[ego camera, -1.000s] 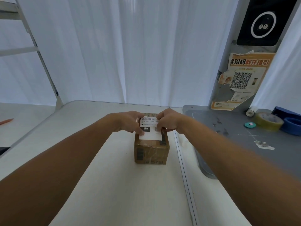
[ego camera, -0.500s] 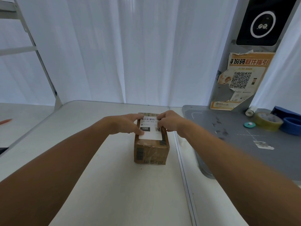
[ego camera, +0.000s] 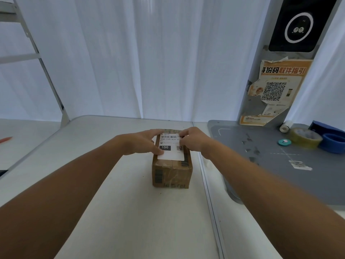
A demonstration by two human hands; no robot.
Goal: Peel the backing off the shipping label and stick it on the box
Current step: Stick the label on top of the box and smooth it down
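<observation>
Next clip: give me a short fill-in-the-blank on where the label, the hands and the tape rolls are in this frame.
1. The white shipping label lies on the ____ face of the cardboard box.
2. The large number printed on the label reads ____.
3. The left hand and right hand both rest on the ____.
4. The yellow tape roll and blue tape roll sit on the grey mat to the box's ____.

Missing words: top; 150; label; right
</observation>
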